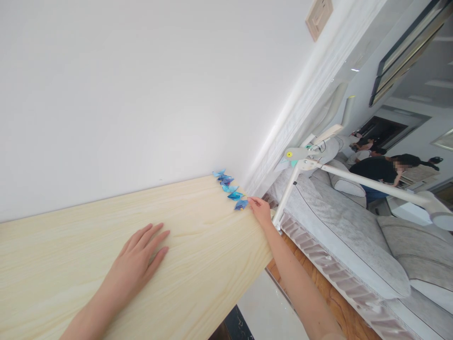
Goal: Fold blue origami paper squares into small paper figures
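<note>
A row of several small blue folded-paper figures (230, 188) stands along the far right end of the light wooden tabletop (191, 236). They have pointed tips and look like origami, though their exact shape is too small to make out. Fingers pinched, my right hand (261, 211) is at the right tip of the nearest blue paper figure (241, 205), close to the table's right edge. My left hand (136, 257) lies palm down on the wood, fingers spread, holding nothing and well apart from the row.
A white wall (141, 94) borders the table's back edge. Beyond the right edge stand a white metal frame (307, 164) with padded handles and a grey sofa (354, 231). Several people, one in a dark top (375, 170), are in the room behind.
</note>
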The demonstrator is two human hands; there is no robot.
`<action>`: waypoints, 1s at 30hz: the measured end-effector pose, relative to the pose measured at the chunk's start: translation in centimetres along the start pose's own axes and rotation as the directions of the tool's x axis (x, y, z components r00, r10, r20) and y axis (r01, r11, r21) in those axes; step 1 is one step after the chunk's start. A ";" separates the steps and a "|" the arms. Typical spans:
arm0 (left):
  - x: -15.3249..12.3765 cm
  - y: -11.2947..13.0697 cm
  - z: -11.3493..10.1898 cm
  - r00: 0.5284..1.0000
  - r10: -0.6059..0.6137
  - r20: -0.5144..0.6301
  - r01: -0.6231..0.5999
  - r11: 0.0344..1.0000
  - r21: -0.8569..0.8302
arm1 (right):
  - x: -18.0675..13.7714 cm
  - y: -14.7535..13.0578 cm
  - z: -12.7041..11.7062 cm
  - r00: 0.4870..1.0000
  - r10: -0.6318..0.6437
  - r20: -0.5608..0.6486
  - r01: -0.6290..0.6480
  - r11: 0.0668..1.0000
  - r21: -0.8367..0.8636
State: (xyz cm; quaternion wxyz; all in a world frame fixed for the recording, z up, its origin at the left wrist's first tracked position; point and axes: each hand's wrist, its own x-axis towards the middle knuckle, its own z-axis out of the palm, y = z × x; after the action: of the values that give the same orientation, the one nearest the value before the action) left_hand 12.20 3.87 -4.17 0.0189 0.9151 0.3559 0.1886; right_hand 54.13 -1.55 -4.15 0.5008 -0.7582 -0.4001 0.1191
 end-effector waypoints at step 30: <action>-1.4 2.6 -3.6 0.997 -0.018 0.079 0.023 0.998 -0.061 | -5.9 -4.0 1.0 0.974 -0.207 -0.088 0.191 0.968 -0.161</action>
State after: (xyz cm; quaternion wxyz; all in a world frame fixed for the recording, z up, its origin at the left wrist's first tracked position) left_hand 11.65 0.68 -0.87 0.0632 0.9170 0.3584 0.1632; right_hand 47.71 -4.44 -2.48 0.4714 -0.7551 -0.4555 -0.0023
